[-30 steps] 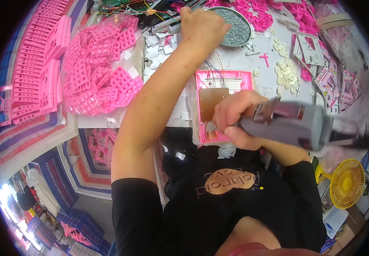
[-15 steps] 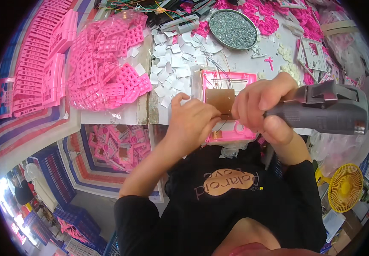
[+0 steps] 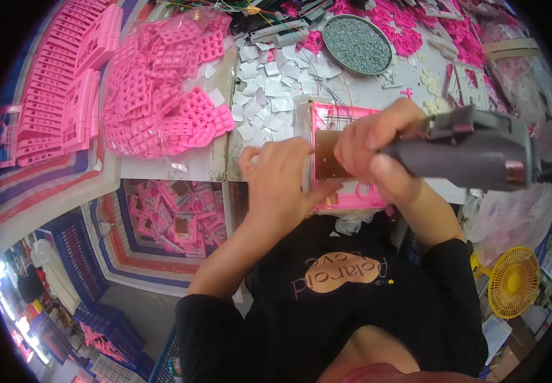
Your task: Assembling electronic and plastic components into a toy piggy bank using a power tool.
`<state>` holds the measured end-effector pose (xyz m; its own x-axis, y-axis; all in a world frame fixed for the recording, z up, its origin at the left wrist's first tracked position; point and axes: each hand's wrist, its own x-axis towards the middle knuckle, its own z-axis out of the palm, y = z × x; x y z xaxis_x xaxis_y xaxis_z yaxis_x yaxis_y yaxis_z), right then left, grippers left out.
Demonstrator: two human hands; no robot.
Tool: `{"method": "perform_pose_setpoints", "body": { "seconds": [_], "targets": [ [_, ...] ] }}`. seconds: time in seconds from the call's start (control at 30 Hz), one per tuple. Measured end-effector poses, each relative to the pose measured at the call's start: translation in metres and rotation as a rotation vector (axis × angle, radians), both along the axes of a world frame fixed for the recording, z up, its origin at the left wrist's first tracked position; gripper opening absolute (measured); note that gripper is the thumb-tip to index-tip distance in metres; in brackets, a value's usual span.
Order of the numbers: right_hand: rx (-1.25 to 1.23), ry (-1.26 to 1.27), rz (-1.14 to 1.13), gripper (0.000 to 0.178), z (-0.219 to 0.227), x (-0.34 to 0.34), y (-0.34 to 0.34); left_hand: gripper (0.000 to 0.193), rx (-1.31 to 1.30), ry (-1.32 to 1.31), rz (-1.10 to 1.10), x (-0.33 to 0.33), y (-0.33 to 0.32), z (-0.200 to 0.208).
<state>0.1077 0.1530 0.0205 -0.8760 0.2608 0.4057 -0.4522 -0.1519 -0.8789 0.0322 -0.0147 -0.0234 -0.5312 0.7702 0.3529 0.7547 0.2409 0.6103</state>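
On the table before me lies an open pink plastic case (image 3: 343,203) with a brown circuit board (image 3: 328,148) in it and thin wires at its far side. My left hand (image 3: 279,175) grips the case's left side, thumb stretched along the near left corner and fingers bent at the edge. Above the board, my right hand (image 3: 384,140) is wrapped around the front of a dark grey electric screwdriver (image 3: 461,153). The tool lies nearly level, its body pointing right. My right fingers hide its tip and part of the board.
A bowl of small screws (image 3: 357,45) stands behind the case. White paper squares (image 3: 269,89) lie scattered to its left. Farther left are a bag of pink keypads (image 3: 161,96) and stacked pink cases (image 3: 49,83). A box of pink parts (image 3: 177,220) sits below; a yellow fan (image 3: 514,281) stands right.
My left hand has drawn back from the board's near edge to the case's left side, its pinch loosened. The right hand and screwdriver have shifted left and slightly away from me.
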Motion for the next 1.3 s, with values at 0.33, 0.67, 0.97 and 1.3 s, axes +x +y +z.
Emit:
{"method": "perform_pose_setpoints", "body": {
  "seconds": [0.33, 0.67, 0.97, 1.3],
  "targets": [
    [0.202, -0.066, -0.010, 0.022, -0.020, -0.018, 0.008, 0.036, -0.185, -0.698, -0.045, 0.023, -0.056, 0.005],
    [0.284, -0.166, 0.069, 0.025, -0.015, -0.025, 0.011, 0.073, -0.031, -0.221, -0.286, 0.022, -0.031, -0.025],
    [-0.006, -0.043, -0.148, 0.036, 0.052, -0.019, 0.082, 0.060, -0.020, -0.110, -0.290, -0.009, 0.030, -0.014],
    [1.022, -0.328, -0.415, 0.039, -0.012, 0.069, 0.063, 0.014, -0.219, 0.100, -0.261, -0.008, 0.053, 0.010]
  ]
}}
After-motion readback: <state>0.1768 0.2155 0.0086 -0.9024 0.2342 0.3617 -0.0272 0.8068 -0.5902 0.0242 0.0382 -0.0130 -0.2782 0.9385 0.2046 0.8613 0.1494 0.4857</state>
